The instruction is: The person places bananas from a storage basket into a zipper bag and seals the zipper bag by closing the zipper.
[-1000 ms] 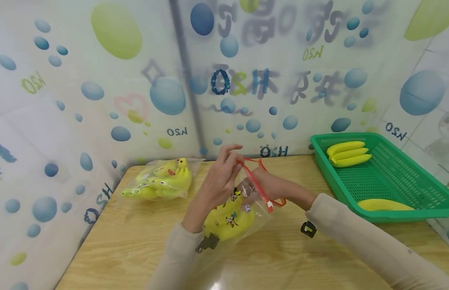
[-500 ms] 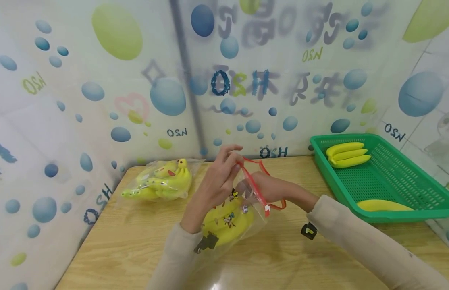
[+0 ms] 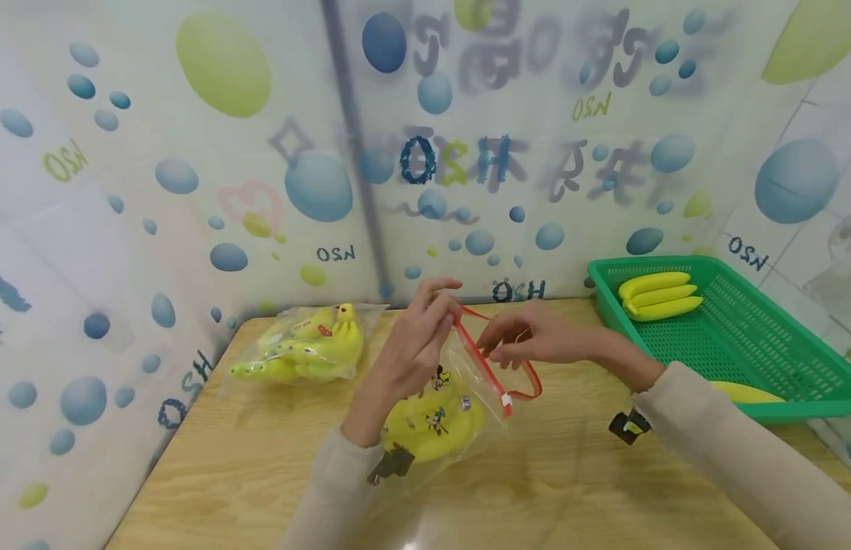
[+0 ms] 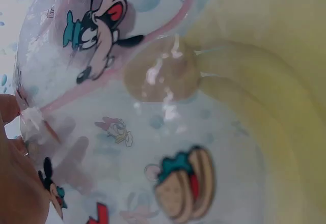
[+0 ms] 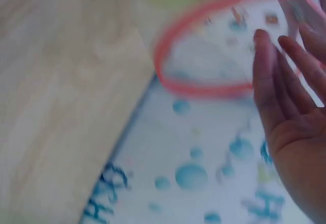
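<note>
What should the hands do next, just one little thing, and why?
Maybe the right hand could pinch the white tab on the red zip. The bag gapes open with bananas inside, the left hand holds its edge, and the right hand looks empty, close beside the zip.

Facing you, a blue-and-green "H2O" (image 3: 456, 160) stands reversed on the patterned wall covering (image 3: 413, 229); grey characters (image 3: 568, 171) around it seem too blurred to read.

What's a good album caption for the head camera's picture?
Left hand grips a clear, red-edged bag of bananas, right hand at its open mouth.
</note>
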The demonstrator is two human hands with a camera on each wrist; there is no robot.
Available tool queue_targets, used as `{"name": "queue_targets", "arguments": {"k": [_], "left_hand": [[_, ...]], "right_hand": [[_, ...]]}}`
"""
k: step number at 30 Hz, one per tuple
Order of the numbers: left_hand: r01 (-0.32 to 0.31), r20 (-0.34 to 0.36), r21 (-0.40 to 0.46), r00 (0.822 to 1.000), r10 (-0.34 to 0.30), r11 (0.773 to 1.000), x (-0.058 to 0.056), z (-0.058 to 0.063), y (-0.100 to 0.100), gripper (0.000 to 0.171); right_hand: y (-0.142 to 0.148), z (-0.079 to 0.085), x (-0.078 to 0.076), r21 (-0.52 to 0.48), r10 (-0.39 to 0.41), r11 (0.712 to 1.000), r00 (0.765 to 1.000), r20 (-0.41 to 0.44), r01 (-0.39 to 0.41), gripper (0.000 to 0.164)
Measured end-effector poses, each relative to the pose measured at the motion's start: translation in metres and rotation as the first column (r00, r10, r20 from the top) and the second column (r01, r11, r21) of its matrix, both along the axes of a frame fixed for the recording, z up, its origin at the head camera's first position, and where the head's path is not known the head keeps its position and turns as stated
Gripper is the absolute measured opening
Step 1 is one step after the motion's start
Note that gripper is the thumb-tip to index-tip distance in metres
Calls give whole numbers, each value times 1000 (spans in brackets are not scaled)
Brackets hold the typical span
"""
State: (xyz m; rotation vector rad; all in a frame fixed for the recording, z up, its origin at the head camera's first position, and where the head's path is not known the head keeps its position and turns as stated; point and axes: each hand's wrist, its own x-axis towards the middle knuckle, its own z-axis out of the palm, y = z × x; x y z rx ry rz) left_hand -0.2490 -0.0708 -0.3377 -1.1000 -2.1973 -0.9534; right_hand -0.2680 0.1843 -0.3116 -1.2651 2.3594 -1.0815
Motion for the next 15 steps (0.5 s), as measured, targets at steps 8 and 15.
{"name": "queue_targets", "arguments": {"k": [8,15], "left_hand": [[19,-12,19,1000,-18,1000,1,2,1,23],[21,-4,13,1000,-21,1000,2,1,1,23]], "right_hand": [[74,32,-29,11,-405,913,907,-112,409,21],[142,25,-65,285,-524,760,810,-265,584,34]]}}
